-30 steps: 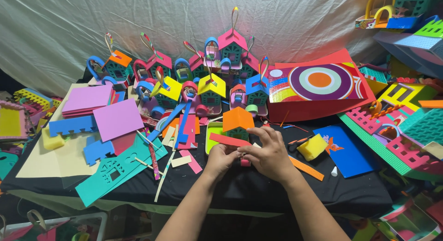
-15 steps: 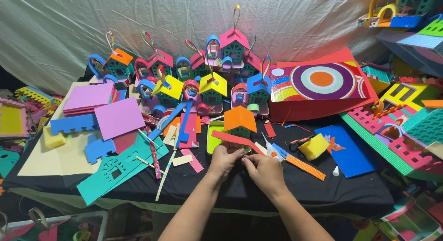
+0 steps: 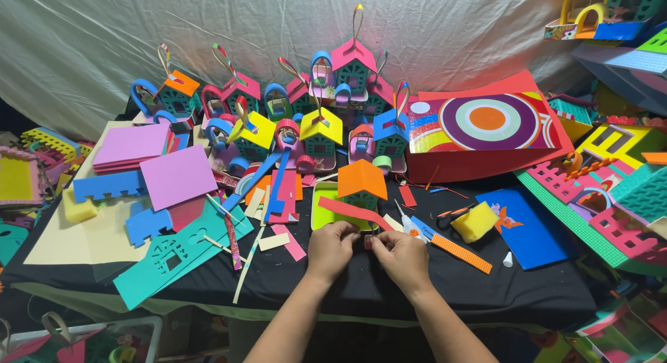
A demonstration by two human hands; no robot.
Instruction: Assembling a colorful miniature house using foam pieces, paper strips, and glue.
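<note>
Left hand (image 3: 332,249) and right hand (image 3: 401,255) pinch small red foam piece (image 3: 367,241) between fingertips, fingers curled shut on it — at table front, below red foam strip (image 3: 354,212); light, soft, bendable — grip edges

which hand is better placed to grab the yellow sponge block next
Right, probably. The right hand lies nearer the yellow sponge block, which sits up and to its right. The left hand would have to cross over it.
</note>
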